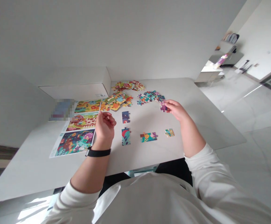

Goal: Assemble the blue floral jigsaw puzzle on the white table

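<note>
Between the thumb and fingers of my right hand [175,109] is a purple puzzle piece [163,107], beside a pile of teal and dark puzzle pieces [151,97]. My left hand [105,126] is loosely curled with nothing visible in it, at the right edge of a printed picture sheet [76,141]. Right of that hand lie a dark blue puzzle piece [125,117] and, nearer me, a joined teal and red puzzle section [126,137]. Further right are a joined strip of puzzle pieces [148,137] and a single teal and yellow puzzle piece [169,133].
A yellow-orange pile of puzzle pieces [116,101] and a red-yellow pile [128,85] lie toward the wall. A white box [74,90] stands at the back left, with a blurred-out item [62,109] before it. The white table [210,124] has its right edge beyond my right arm.
</note>
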`<state>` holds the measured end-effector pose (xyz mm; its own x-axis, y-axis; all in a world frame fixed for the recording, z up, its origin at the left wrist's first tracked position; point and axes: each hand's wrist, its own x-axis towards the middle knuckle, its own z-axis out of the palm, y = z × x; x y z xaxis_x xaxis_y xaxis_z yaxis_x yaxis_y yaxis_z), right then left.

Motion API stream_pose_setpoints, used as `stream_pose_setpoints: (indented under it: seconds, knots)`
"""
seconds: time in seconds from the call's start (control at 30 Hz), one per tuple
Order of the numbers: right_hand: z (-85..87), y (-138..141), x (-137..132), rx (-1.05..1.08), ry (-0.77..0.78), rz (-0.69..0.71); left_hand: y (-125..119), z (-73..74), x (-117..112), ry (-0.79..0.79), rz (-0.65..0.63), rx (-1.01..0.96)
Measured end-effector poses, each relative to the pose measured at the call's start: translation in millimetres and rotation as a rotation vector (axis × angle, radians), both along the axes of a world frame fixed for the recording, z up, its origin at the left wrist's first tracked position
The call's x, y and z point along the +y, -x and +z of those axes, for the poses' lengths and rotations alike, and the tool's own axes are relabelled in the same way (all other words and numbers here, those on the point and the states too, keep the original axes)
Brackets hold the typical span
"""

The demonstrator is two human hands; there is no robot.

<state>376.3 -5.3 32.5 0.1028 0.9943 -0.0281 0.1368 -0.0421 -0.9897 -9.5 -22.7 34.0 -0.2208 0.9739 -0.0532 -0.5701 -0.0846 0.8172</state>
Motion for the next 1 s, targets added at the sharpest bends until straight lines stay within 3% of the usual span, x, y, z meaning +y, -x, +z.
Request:
stream_pose_setpoints:
  seconds: [0.23, 0.5, 0.73, 1.0]
  knots:
    - [-5.9, -16, 1, -0.238, 0.134, 0.096, -2, 0.7, -2, 0.02, -0.032, -0.015]
    - [-26.5, -20, 9, -0.327, 0.257, 0.125, -3, -0.3, -2, 0.005, -0.062, -0.005]
    - [-35.7, -25, 13, -0.537, 0.238, 0.095, -4, -0.2, -2, 0.003, -0.066, -0.002]
    - [-38.8, -27, 14, -0.592, 0.254, 0.091, -4, -1.3, -2, 0.008, -0.074, 0.003]
